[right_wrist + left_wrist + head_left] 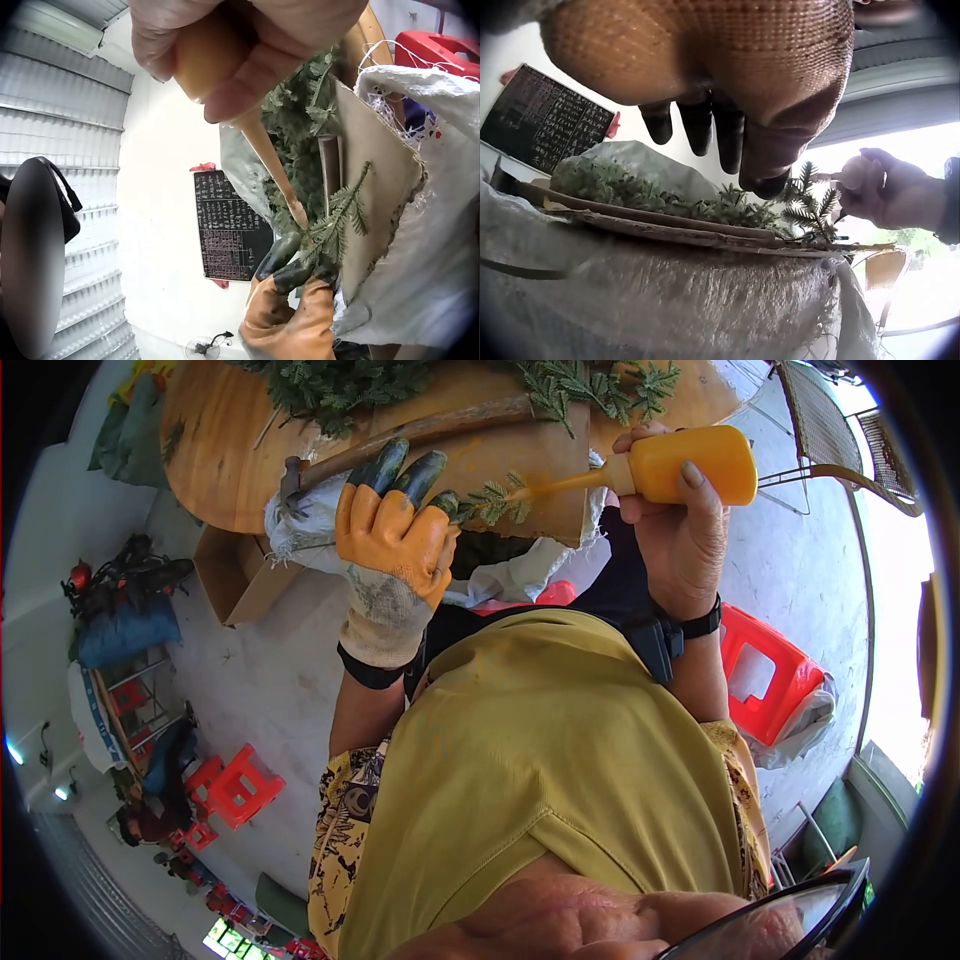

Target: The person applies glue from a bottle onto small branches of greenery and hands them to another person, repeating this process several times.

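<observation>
The left hand [395, 545], in an orange-palmed glove with dark fingertips, pinches a small green fir sprig [495, 503] between thumb and finger. In the right wrist view the sprig [341, 217] stands out from the gloved fingertips [289, 274]. Bare, the right hand [685, 525] grips a yellow squeeze bottle [700, 463], tilted with its long nozzle toward the sprig. The nozzle tip [300, 216] is at the sprig, close to the gloved fingers; whether it touches cannot be told. The left wrist view shows the sprig [810, 206] between both hands.
Fir branches [345, 390] lie on the wooden table [215, 445], behind a long-handled hammer [420, 428] and a cardboard sheet [560, 470]. White sacking [300, 525] hangs at the near edge. A cardboard box [235, 575] and red stools [770, 670] stand on the floor.
</observation>
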Action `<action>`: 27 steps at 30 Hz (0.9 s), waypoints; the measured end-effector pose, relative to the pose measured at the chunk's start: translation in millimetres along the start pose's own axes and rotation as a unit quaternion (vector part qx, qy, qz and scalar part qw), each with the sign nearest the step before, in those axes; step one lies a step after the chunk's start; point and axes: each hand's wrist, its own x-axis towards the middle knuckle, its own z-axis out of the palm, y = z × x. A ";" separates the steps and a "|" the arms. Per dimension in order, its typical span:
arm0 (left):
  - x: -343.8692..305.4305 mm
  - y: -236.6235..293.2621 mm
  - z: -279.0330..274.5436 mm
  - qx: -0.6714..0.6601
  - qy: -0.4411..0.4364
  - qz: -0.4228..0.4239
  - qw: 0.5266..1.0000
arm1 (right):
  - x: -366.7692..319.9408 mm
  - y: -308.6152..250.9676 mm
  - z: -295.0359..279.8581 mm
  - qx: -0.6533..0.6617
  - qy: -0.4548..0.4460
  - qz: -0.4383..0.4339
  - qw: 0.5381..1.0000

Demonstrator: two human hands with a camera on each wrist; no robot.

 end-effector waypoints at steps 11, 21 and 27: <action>-6.1 -6.2 7.1 -0.013 -0.014 0.006 1.000 | -2.3 -0.3 -9.4 -0.020 0.028 -0.004 0.999; -6.2 -1.8 8.8 -0.022 -0.019 -0.012 1.000 | -6.8 -2.5 -20.9 -0.032 0.037 0.002 0.999; -11.7 -4.6 10.5 -0.009 -0.039 -0.028 0.999 | -8.8 -5.4 -24.3 -0.031 0.048 -0.005 0.998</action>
